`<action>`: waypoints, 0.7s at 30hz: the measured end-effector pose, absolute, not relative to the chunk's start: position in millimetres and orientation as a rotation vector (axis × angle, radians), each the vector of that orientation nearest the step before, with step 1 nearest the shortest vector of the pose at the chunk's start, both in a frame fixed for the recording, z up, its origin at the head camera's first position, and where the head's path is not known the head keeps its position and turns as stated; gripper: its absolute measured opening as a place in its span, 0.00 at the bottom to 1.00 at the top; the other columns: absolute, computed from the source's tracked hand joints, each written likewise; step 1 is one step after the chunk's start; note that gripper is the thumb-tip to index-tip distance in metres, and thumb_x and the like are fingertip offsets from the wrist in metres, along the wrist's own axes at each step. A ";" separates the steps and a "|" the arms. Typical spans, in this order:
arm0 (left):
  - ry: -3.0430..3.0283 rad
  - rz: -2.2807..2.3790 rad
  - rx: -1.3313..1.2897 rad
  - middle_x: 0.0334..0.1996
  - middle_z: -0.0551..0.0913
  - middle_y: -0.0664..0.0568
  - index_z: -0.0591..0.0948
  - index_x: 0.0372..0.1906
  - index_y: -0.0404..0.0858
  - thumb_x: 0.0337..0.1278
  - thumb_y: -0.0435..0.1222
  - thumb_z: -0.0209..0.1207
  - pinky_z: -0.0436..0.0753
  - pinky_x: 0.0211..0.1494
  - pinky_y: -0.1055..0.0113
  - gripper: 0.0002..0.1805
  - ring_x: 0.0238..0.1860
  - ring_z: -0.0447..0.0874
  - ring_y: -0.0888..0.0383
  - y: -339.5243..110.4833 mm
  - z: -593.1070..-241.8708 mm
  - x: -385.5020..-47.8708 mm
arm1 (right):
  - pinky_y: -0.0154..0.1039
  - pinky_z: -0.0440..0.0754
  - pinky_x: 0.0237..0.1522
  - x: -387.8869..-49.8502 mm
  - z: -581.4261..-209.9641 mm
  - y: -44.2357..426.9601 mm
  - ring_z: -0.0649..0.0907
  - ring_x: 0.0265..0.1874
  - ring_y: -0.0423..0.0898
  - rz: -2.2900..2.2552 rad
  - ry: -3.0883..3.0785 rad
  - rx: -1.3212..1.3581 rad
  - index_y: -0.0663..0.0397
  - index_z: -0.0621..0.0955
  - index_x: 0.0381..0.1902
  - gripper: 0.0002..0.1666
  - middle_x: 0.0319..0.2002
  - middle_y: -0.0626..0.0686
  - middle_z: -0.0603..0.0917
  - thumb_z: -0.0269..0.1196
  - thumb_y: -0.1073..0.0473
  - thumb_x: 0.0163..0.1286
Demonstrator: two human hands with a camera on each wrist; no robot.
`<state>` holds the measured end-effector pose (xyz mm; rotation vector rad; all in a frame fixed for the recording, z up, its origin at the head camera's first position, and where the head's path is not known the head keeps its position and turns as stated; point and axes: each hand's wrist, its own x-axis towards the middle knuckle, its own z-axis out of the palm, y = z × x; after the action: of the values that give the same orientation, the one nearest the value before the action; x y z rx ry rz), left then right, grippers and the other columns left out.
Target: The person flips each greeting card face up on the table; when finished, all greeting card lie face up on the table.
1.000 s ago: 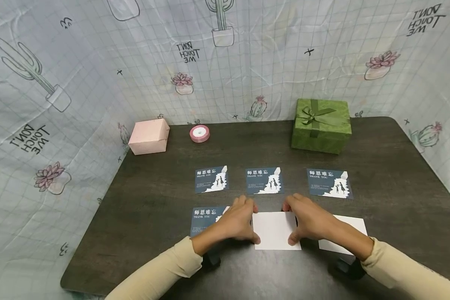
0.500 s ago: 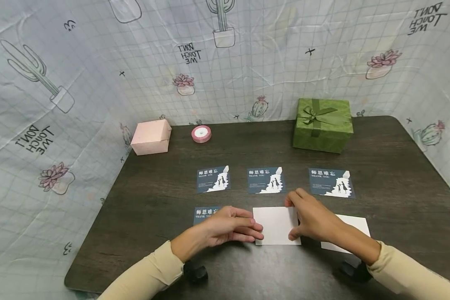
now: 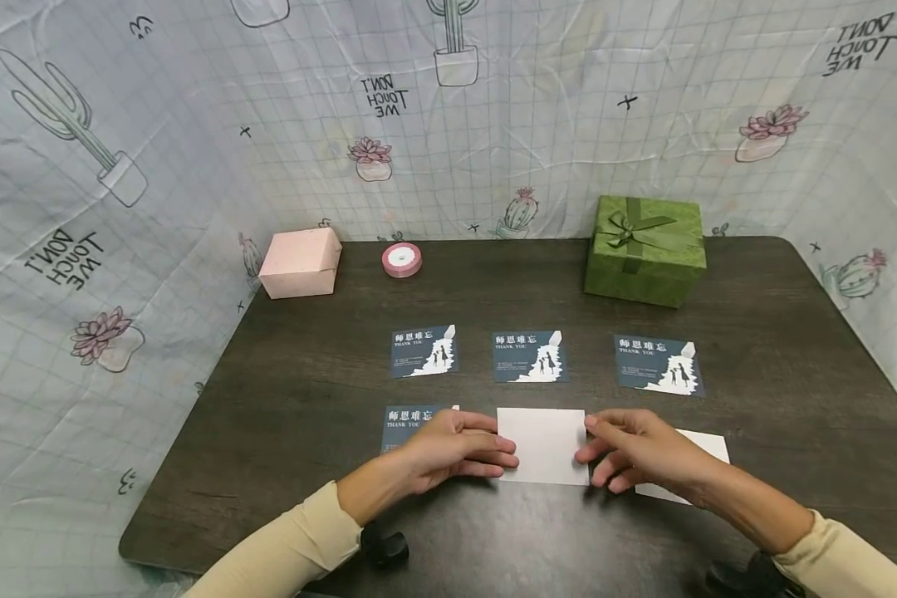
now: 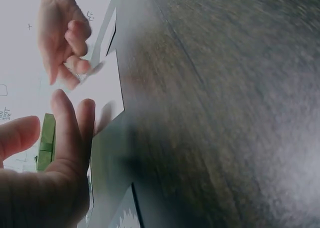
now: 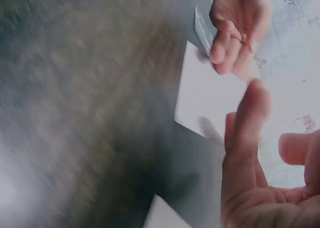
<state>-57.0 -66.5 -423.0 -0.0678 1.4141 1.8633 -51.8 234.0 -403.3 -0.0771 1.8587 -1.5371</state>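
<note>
A blank white card [image 3: 542,446] lies on the dark table between both hands. The left hand [image 3: 456,453] is at the card's left edge, its fingers mostly straight and the fingertips overlapping that edge in the head view. At the opposite edge is the right hand [image 3: 639,453], fingers loosely bent and apart, gripping nothing. In the left wrist view the thumb stands away from the fingers [image 4: 70,133]. A second white card [image 3: 706,446] is partly hidden under the right hand. Beside the left hand, a blue thank-you card [image 3: 407,425] is partly covered.
Behind the hands lie three blue printed cards, a left one [image 3: 423,351], a middle one [image 3: 529,357] and a right one [image 3: 658,365]. Along the back stand a pink box [image 3: 301,263], a ribbon roll [image 3: 401,260] and a green gift box [image 3: 645,251]. A patterned cloth [image 3: 523,149] hangs behind.
The left hand has gone from a thumb-and-finger spread to straighter fingers held together. The right hand has loosened from the card's right edge and shifted right. The card has moved slightly.
</note>
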 end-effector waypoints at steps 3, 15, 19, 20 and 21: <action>1.433 1.858 -0.058 0.50 0.85 0.35 0.63 0.69 0.23 0.63 0.29 0.62 0.85 0.49 0.59 0.33 0.51 0.87 0.43 -66.4 -422.4 -56.2 | 0.45 0.87 0.42 -51.5 -410.2 235.4 0.88 0.41 0.50 -1.586 1.663 -0.014 0.74 0.63 0.66 0.41 0.51 0.60 0.85 0.49 0.40 0.79; 1.543 1.836 0.090 0.53 0.83 0.33 0.78 0.55 0.26 0.74 0.40 0.53 0.86 0.44 0.65 0.19 0.50 0.88 0.48 -70.9 -409.0 -67.9 | 0.45 0.86 0.42 -62.2 -396.8 235.5 0.89 0.42 0.52 -1.552 1.861 -0.113 0.75 0.70 0.63 0.42 0.53 0.63 0.85 0.40 0.38 0.81; 1.714 1.792 0.191 0.48 0.84 0.30 0.82 0.51 0.29 0.72 0.41 0.56 0.87 0.37 0.65 0.18 0.43 0.90 0.48 -69.3 -401.0 -73.2 | 0.44 0.86 0.35 -66.1 -390.7 234.7 0.88 0.34 0.49 -1.433 2.112 -0.229 0.66 0.80 0.58 0.33 0.44 0.61 0.88 0.48 0.41 0.80; 1.775 1.755 0.215 0.44 0.86 0.32 0.83 0.50 0.29 0.71 0.40 0.57 0.87 0.35 0.64 0.17 0.41 0.91 0.47 -68.5 -399.9 -73.3 | 0.42 0.85 0.33 -66.4 -390.8 234.1 0.87 0.31 0.48 -1.384 2.182 -0.269 0.63 0.82 0.55 0.30 0.40 0.59 0.89 0.51 0.42 0.78; 1.844 1.710 0.240 0.40 0.87 0.34 0.84 0.48 0.30 0.69 0.39 0.59 0.87 0.33 0.63 0.15 0.38 0.91 0.47 -67.4 -399.4 -73.0 | 0.41 0.84 0.31 -66.4 -391.9 233.3 0.87 0.29 0.47 -1.339 2.246 -0.323 0.60 0.84 0.54 0.27 0.38 0.57 0.89 0.54 0.43 0.77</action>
<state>-73.0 -67.4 -399.4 0.2400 1.8442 1.7098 -66.4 233.3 -391.9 -0.3231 2.2456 -1.3393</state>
